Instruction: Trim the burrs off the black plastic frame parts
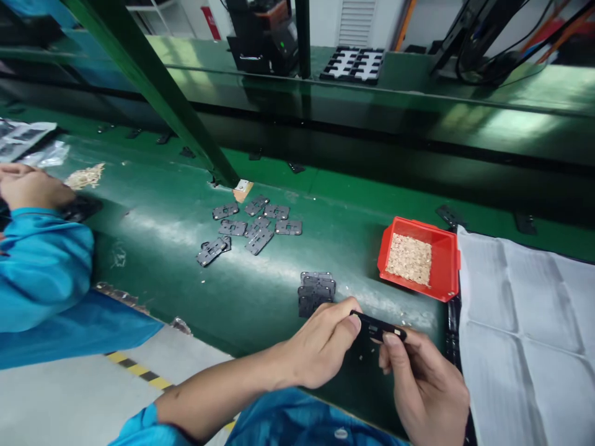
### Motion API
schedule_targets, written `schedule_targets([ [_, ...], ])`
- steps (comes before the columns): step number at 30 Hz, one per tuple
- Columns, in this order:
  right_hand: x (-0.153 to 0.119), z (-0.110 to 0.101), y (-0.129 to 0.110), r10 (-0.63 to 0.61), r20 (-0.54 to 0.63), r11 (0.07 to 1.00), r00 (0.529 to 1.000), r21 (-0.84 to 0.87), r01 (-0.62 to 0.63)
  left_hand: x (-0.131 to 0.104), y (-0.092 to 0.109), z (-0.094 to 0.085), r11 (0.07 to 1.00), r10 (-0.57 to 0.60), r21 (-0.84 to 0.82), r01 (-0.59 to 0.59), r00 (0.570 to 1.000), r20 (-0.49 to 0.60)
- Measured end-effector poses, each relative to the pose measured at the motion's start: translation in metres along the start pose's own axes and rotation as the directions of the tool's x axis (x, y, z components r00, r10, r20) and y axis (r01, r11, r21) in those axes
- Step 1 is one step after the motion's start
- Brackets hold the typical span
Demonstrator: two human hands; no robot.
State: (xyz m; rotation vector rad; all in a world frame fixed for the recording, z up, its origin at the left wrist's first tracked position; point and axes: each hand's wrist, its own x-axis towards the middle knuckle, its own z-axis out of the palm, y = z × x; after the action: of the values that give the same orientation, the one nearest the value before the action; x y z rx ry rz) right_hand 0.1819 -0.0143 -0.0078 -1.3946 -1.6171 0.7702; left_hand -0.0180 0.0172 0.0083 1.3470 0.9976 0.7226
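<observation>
From the head camera we saw our left hand (320, 347) and right hand (425, 378) meet low over the near edge of the green tabletop (176, 248), both closed on one small black plate (377, 326): the left grip pinched its left end between thumb and fingertips, the right grip pressed a thumb on its right end with the fingers curled under it. The plate hung level just above the tabletop, between the two hands. Just beyond the left hand stood a short stack of like black plates (316, 292), and further out a loose scatter of plates (248, 226) lay flat, some overlapping. To the right of the stack sat a red bin (449, 272) holding pale, grain-like small parts (409, 258); we could not tell what they were. A creased white sheet (525, 322) touched the bin's right side. At the far left a co-worker's hand (28, 186) in a blue sleeve (41, 266) rested on the tabletop near a small pile of the pale parts (85, 177).
</observation>
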Motion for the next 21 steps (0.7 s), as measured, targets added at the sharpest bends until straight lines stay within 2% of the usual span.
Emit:
schedule_targets([
  [3, -0.003, 0.005, -0.005, -0.005, -0.017, 0.999, 1.000, 0.050, 0.006, 0.001, -0.009, 0.007, 0.999, 0.031, -0.040, -0.034, 0.997, -0.074],
  [8, -0.005, 0.007, -0.005, 0.015, -0.021, 0.995, 1.000, 0.099, -0.013, 0.002, -0.014, 0.011, 0.996, 0.084, -0.028, -0.088, 0.990, -0.117],
  [16, -0.009, 0.008, -0.004, 0.061, -0.012, 0.988, 0.998, 0.140, -0.059, 0.004, -0.011, 0.010, 0.997, 0.076, 0.026, -0.074, 0.990, -0.119],
  [21, -0.008, 0.006, -0.001, 0.065, -0.026, 0.988, 0.998, 0.143, -0.061, 0.004, -0.010, 0.009, 0.998, 0.070, 0.006, -0.070, 0.995, -0.071],
])
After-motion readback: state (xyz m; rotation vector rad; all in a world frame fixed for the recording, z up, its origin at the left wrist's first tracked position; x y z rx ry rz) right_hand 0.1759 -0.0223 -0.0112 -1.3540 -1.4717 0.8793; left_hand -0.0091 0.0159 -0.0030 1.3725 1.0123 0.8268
